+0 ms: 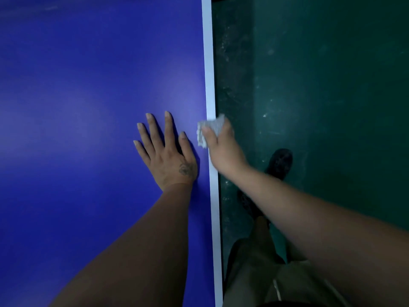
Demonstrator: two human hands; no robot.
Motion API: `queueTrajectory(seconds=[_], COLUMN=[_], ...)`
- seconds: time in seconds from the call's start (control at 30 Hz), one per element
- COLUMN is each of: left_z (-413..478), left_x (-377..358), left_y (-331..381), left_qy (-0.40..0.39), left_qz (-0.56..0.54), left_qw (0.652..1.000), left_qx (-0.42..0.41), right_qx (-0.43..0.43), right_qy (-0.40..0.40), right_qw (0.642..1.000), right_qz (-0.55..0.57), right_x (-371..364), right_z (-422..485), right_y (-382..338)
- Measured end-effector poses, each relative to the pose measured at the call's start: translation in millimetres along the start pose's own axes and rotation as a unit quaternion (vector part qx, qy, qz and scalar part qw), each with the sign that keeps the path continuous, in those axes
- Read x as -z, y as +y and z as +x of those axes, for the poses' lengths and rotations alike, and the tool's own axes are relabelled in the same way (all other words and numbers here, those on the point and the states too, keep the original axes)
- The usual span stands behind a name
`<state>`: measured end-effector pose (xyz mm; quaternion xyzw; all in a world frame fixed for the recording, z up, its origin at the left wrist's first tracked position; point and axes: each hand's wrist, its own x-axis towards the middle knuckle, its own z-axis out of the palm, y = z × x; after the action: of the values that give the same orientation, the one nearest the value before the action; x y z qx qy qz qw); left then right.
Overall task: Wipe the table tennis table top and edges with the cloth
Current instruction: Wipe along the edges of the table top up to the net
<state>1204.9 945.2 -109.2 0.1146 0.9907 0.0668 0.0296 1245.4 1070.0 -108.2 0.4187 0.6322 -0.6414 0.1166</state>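
Note:
The blue table tennis table top [88,96] fills the left of the view, with a white line [209,63] running along its right edge. My left hand [168,154] lies flat on the blue surface, fingers spread, close to that edge. My right hand [221,147] grips a small white cloth [209,129] and holds it against the white edge line, thumb on top and fingers wrapped over the side of the table.
To the right of the table lies a dark green floor [321,96] with scuff marks. My legs and a dark shoe [280,162] stand close beside the table edge.

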Motion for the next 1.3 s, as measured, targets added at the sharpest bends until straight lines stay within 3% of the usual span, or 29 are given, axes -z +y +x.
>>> queueTrajectory(seconds=[0.13,0.3,0.4,0.47,0.57,0.7,0.8,0.97,1.13,1.3], left_z=[1,2,3,3,3,45,130,229,227,225], left_x=[0,0,0,2,6,10,2,-13,-14,-11], left_y=[1,-1,-1,3,7,35,73,89,85,88], left_qy=[0.003,0.008,0.006,-0.006,-0.025,-0.038,-0.022,0.028,0.036,0.027], left_qz=[0.001,-0.007,-0.001,0.001,0.012,0.011,0.003,-0.008,-0.002,-0.003], left_qw=[1.0,1.0,1.0,1.0,1.0,0.999,0.998,0.994,0.995,0.995], left_qx=[-0.003,-0.011,-0.01,-0.003,0.004,0.034,0.053,0.105,0.096,0.101], right_qx=[-0.061,0.044,0.004,-0.013,0.028,-0.045,-0.089,-0.116,-0.074,-0.063], right_qy=[0.005,0.008,0.028,0.028,0.0,-0.08,-0.084,-0.036,0.051,0.065], right_qw=[0.998,0.994,0.99,0.995,0.999,0.995,0.992,0.986,0.993,0.996], right_qz=[-0.004,0.102,0.138,0.092,0.035,-0.048,-0.01,0.112,0.08,0.025], right_x=[-8,29,50,58,55,41,31,21,27,39], right_z=[-25,89,135,130,102,37,21,56,115,160], right_y=[1,-102,-155,-153,-113,-58,-45,-68,-118,-145])
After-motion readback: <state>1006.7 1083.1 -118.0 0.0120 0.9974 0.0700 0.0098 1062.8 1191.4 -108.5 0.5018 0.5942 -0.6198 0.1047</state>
